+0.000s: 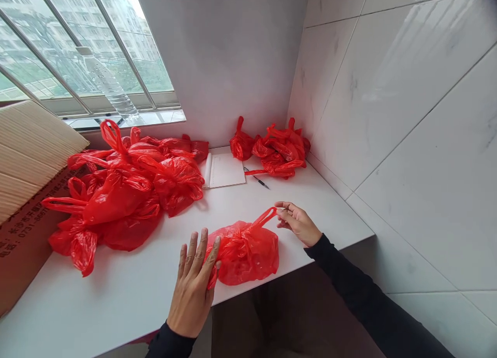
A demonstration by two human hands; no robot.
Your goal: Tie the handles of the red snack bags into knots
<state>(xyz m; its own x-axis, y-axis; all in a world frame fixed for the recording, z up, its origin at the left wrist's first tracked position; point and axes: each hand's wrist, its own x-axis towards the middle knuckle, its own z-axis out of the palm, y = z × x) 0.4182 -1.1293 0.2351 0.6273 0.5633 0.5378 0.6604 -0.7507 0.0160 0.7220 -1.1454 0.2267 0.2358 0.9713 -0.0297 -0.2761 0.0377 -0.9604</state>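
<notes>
A small filled red plastic bag [246, 252] lies near the front edge of the white counter [116, 296]. My left hand [193, 285] rests flat beside the bag's left side, fingers stretched out, the thumb touching the plastic. My right hand [297, 222] pinches the bag's handle loop [266, 217] and holds it out to the right, above the counter.
A large heap of red bags [124, 187] lies at the left, next to a cardboard box [27, 192]. A smaller pile of red bags [275, 148] sits in the back corner by the tiled wall. A notebook [225, 170] and pen [257, 178] lie between them. A plastic bottle [111, 86] stands at the window.
</notes>
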